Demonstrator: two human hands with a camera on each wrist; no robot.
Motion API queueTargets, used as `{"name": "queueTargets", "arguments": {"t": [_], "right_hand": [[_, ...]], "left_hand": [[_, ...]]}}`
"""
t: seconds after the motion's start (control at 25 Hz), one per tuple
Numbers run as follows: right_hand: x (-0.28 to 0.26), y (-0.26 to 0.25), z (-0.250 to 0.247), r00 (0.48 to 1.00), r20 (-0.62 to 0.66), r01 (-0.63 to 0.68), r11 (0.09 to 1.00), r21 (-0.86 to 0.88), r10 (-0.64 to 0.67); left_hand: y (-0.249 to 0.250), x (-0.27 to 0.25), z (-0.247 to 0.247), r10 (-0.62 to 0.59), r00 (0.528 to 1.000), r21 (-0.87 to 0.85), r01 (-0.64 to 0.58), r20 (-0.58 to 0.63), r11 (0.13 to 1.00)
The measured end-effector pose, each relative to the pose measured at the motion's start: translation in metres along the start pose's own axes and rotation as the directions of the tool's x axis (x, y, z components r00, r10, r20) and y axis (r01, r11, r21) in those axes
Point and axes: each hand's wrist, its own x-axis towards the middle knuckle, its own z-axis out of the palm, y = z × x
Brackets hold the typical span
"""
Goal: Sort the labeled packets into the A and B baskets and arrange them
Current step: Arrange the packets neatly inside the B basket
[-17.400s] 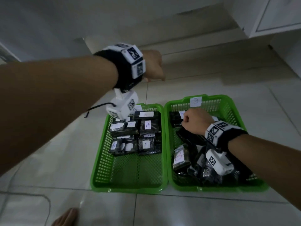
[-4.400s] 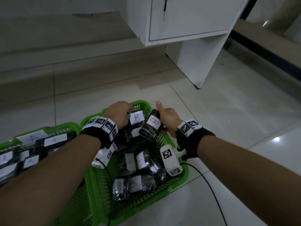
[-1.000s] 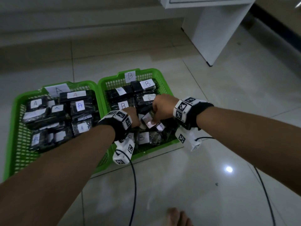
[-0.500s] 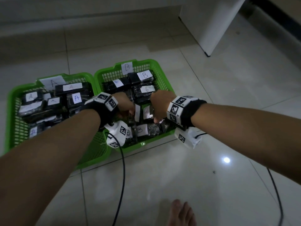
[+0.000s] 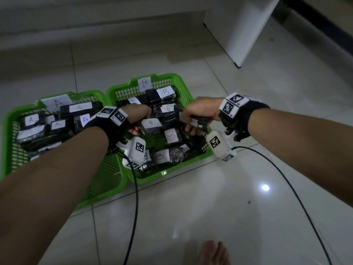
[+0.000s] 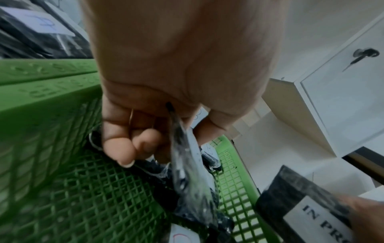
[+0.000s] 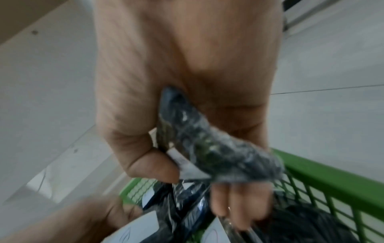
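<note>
Two green baskets stand side by side on the floor: basket A (image 5: 11,119) on the left, basket B (image 5: 172,173) on the right, each tagged with a paper letter. Both hold several black plastic-wrapped packets with white labels. My left hand (image 5: 138,119) is inside basket B and grips a packet labelled B (image 5: 150,124); its plastic edge (image 6: 187,157) runs out between my curled fingers. My right hand (image 5: 198,117) hovers over the basket's right side and grips another crumpled black packet (image 7: 207,143) with a white label strip.
A white cabinet (image 5: 240,25) stands on the tiled floor at the back right. Black cables (image 5: 135,207) trail from both wrist cameras toward the front. A bare foot (image 5: 214,253) rests on the tiles near the bottom edge. A low step (image 5: 76,35) runs behind the baskets.
Both hands have drawn a little apart inside basket B, each still holding its packet. The left hand's packet now lies flatter with its label facing up.
</note>
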Motion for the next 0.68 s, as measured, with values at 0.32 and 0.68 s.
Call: {"name": "queueTargets", "arguments": {"t": [0.32, 0.68], "right_hand": [[0.017, 0.013, -0.011, 0.964, -0.221, 0.249, 0.791, 0.558, -0.148], [0.044, -0.010, -0.002, 0.950, -0.298, 0.269, 0.724, 0.636, -0.091]], "left_hand": [[0.005, 0.013, -0.008, 0.082, 0.972, -0.351, -0.158, -0.221, 0.923], [-0.023, 0.015, -0.037, 0.071, 0.866, -0.486, -0.343, -0.494, 0.804]]}}
